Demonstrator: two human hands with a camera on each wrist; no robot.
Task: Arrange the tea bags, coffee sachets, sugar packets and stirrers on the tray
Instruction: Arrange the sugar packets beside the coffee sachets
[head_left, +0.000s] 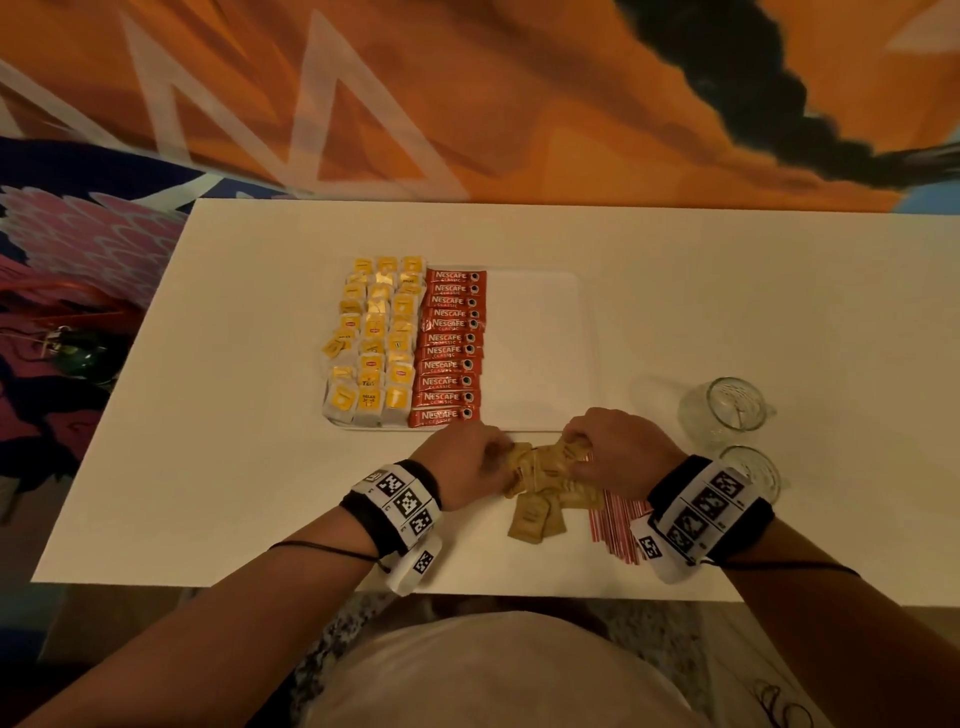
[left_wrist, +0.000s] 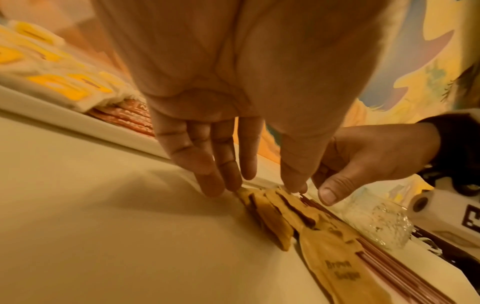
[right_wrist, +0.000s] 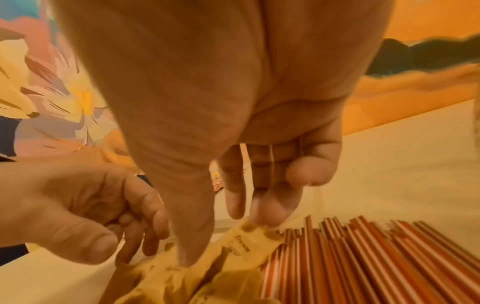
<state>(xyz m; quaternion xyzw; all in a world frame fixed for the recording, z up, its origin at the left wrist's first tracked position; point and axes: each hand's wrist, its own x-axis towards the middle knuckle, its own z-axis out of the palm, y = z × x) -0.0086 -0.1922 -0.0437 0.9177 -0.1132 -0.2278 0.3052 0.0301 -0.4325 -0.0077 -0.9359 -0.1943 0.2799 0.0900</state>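
Observation:
A loose pile of brown sugar packets (head_left: 545, 480) (left_wrist: 335, 259) (right_wrist: 182, 283) lies on the table just in front of the white tray (head_left: 535, 338). My left hand (head_left: 498, 457) (left_wrist: 255, 188) pinches the pile's left end between fingers and thumb. My right hand (head_left: 571, 449) (right_wrist: 228, 242) grips the right end, thumb pressed on top of a packet. Red-and-white stirrers (head_left: 615, 525) (right_wrist: 363, 263) lie right of the pile, partly under my right wrist. Yellow tea bags (head_left: 374, 343) fill the tray's left, and red coffee sachets (head_left: 449, 345) form a column beside them.
The tray's right third is bare. Two glass cups (head_left: 730, 408) (head_left: 753, 470) stand on the white table (head_left: 208, 415) right of my right hand. The table's near edge runs just behind my wrists. A patterned cloth backdrop hangs beyond the far edge.

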